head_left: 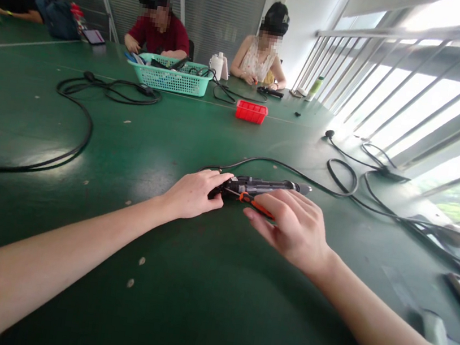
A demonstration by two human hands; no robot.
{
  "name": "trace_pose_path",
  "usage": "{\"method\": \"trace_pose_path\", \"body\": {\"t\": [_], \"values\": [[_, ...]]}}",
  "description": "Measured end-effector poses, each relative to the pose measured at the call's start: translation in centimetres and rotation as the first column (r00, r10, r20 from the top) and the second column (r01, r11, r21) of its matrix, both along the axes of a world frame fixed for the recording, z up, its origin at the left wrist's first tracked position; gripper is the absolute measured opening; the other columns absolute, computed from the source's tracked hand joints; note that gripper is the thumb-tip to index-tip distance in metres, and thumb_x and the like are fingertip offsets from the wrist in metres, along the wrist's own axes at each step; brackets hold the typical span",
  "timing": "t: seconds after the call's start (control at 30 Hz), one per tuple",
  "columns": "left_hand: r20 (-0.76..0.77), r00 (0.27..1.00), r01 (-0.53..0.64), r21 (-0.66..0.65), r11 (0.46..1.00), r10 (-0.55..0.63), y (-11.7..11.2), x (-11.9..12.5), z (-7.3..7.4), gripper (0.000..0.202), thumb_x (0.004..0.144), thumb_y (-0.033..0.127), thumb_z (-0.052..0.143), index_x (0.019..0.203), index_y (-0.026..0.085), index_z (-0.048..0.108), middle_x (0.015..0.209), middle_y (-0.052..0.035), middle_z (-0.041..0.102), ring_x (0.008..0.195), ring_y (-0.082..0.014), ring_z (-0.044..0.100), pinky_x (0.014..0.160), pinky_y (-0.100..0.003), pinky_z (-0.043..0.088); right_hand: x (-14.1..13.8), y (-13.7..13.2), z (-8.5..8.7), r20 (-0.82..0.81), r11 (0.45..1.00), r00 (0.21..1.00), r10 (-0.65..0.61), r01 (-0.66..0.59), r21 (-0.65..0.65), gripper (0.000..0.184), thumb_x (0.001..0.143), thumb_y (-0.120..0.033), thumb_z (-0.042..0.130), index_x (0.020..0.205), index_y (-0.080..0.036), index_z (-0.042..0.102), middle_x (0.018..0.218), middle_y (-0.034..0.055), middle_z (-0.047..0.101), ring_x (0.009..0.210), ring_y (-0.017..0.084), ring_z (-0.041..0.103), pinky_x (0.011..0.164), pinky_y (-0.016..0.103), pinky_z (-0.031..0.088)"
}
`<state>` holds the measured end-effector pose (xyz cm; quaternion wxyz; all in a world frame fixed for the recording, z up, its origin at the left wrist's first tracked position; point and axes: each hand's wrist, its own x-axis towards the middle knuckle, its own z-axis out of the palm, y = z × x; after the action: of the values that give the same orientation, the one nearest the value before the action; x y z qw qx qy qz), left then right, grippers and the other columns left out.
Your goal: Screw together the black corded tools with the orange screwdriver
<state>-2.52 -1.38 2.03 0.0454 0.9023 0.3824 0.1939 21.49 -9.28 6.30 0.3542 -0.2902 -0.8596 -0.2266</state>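
- Screwdriver (247, 198) lay in the right hand (297, 227), whose fingers were curled round the orange-and-black handle.
- The left hand (195, 193) was clamped on one end of a dark appliance (259, 186), which lay on the green table (180, 280) between both hands.
- The shaft pointed at that end; I couldn't tell whether its tip sat in a screw.
- The step looked like working at a fastener there; the next move seemed to call for a firm left grip and a well-aligned shaft.
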Motion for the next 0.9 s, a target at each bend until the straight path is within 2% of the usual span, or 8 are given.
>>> {"method": "trace_pose_path", "body": {"t": [0.1,0.23,0.33,0.5,0.6,0.7,0.9], "values": [[-0.009,1.0,-0.004,0.002,1.0,0.004,0.0,0.0,0.0,0.056,0.093,0.025,0.057,0.149,0.023,0.051,0.137,-0.0085,0.065,0.117,-0.0262,0.067,0.095,-0.036,0.057,0.0,0.0,-0.1,-0.05,0.999,0.998,-0.043,0.043,0.009,0.033,0.091,-0.022,0.072,0.118,-0.02,0.053,0.084,0.0022,0.068,0.067,0.015,0.061,0.064,0.029,0.049],[-0.024,1.0,-0.021,-0.01,1.0,0.021,-0.1,-0.1,0.1,0.056,0.093,0.026,0.057,0.149,0.023,0.051,0.139,-0.0082,0.064,0.115,-0.0255,0.068,0.094,-0.035,0.057,-0.3,0.4,-0.8,-0.143,0.999,0.99,-0.019,0.013,-0.044,0.04,0.087,-0.02,0.069,0.121,-0.021,0.048,0.095,0.0061,0.071,0.082,0.02,0.07,0.069,0.03,0.055],[-0.025,0.999,-0.02,-0.008,1.0,0.02,-0.1,0.0,0.2,0.055,0.093,0.025,0.057,0.148,0.023,0.052,0.138,-0.0081,0.065,0.116,-0.0254,0.067,0.096,-0.035,0.057,-0.1,0.4,-1.1,-0.152,0.997,0.986,-0.071,0.069,-0.018,0.035,0.088,-0.025,0.071,0.116,-0.023,0.05,0.088,0.0017,0.073,0.069,0.016,0.069,0.062,0.026,0.054],[-0.03,0.998,-0.062,-0.003,0.998,0.062,-0.3,0.2,0.4,0.053,0.095,0.026,0.055,0.147,0.021,0.054,0.134,-0.0089,0.066,0.115,-0.0262,0.067,0.095,-0.036,0.058,1.5,0.4,-0.3,-0.319,0.962,0.922,-0.219,0.258,0.085,0.026,0.086,-0.033,0.072,0.102,-0.024,0.054,0.07,-0.0041,0.066,0.048,0.013,0.06,0.048,0.025,0.047],[-0.04,0.996,-0.075,-0.012,0.997,0.075,-0.4,0.3,0.5,0.052,0.096,0.027,0.054,0.148,0.022,0.054,0.128,-0.0082,0.068,0.112,-0.0259,0.068,0.091,-0.035,0.058,2.3,0.6,0.2,-0.373,0.938,0.877,-0.303,0.345,0.048,0.023,0.084,-0.034,0.07,0.097,-0.024,0.054,0.067,-0.0053,0.063,0.043,0.012,0.055,0.044,0.026,0.044],[-0.04,0.996,-0.079,-0.015,0.997,0.078,-0.5,0.3,0.6,0.053,0.096,0.026,0.054,0.148,0.021,0.054,0.126,-0.0079,0.069,0.112,-0.0259,0.068,0.09,-0.034,0.058,2.6,0.8,0.3,-0.353,0.928,0.867,-0.351,0.372,-0.011,0.021,0.084,-0.034,0.068,0.096,-0.024,0.054,0.065,-0.0062,0.062,0.042,0.012,0.055,0.044,0.026,0.044],[-0.042,0.996,-0.08,-0.007,0.997,0.08,-0.5,0.3,0.5,0.052,0.096,0.026,0.054,0.147,0.02,0.054,0.128,-0.0086,0.068,0.114,-0.026,0.067,0.094,-0.036,0.057,2.4,1.1,0.1,-0.224,0.96,0.939,-0.26,0.276,0.047,0.024,0.085,-0.031,0.07,0.1,-0.023,0.054,0.064,-0.0073,0.064,0.046,0.011,0.06,0.047,0.024,0.044]]}}
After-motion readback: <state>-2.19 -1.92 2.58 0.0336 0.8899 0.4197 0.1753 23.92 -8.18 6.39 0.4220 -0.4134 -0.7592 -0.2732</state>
